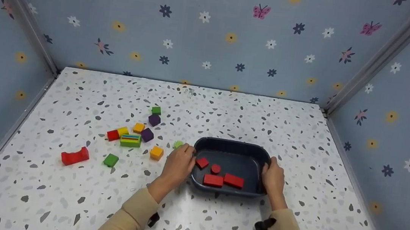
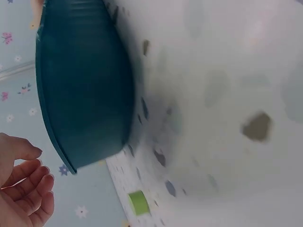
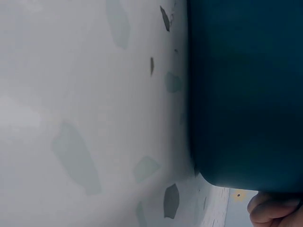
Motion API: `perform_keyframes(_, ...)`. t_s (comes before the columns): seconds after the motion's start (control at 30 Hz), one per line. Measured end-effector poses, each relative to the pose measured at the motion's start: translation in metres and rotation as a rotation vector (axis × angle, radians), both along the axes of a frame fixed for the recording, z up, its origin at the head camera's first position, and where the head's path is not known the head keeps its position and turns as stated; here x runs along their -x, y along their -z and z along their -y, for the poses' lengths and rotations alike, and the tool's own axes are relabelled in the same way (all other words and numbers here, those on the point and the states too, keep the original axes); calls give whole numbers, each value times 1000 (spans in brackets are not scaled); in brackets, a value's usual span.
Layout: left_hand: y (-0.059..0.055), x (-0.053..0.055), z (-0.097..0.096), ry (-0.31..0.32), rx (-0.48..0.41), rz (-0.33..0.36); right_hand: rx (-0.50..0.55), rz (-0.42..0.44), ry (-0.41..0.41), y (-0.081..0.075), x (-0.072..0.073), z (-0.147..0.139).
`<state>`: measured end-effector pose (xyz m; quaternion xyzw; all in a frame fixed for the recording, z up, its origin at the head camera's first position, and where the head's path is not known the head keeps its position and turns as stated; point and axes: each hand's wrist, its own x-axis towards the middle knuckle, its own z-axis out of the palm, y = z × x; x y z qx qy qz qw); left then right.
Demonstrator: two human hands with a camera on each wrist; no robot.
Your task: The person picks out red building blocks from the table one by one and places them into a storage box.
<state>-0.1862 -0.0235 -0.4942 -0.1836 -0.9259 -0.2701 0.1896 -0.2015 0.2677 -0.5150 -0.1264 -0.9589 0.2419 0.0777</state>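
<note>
A dark blue plastic tub (image 1: pixel 227 191) stands on the speckled table. Inside it lie several red blocks, among them a rectangular red block (image 1: pixel 213 180) and a red round block (image 1: pixel 215 169). My left hand (image 1: pixel 179 162) is at the tub's left end; in the left wrist view its loosely bent fingers (image 2: pixel 35 189) are a little apart from the rim. At the right end, my right hand (image 1: pixel 274 177) grips the rim, thumb over the inner side; the right wrist view shows its curled fingers (image 3: pixel 272 208) against the tub. A light green block (image 1: pixel 178 144) sits just beyond my left hand.
Left of the tub are scattered blocks: a red arch-shaped block (image 1: pixel 75 156), a green cube (image 1: pixel 110 160), an orange cube (image 1: pixel 156 153), a striped green block (image 1: pixel 130 140), a purple block (image 1: pixel 147 135) and others. Patterned panels (image 1: pixel 213 36) enclose the table's back and sides.
</note>
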Motion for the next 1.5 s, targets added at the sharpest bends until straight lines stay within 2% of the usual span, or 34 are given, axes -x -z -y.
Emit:
perform_keyframes(0.17,8,-1,16,-36,18,-6,13,-5,-4,1,-1,1)
perform_keyframes(0.4,13,-1,37,-76,48,114,16,4,4,1,0,0)
perform_keyframes(0.53,16,0,50,-114,79,155,16,8,-1,0,0,0)
perform_keyframes(0.83,25,0,81,-161,126,142,7,-11,1,0,0,0)
perform_keyframes(1.13,26,0,109,-221,178,228,-4,-34,-11,2,-2,0)
perform_keyframes(1.33,28,4,129,-283,214,236,1,-24,-12,2,-2,0)
perform_keyframes(1.5,27,9,143,-314,197,270,2,-15,-13,1,-1,-1)
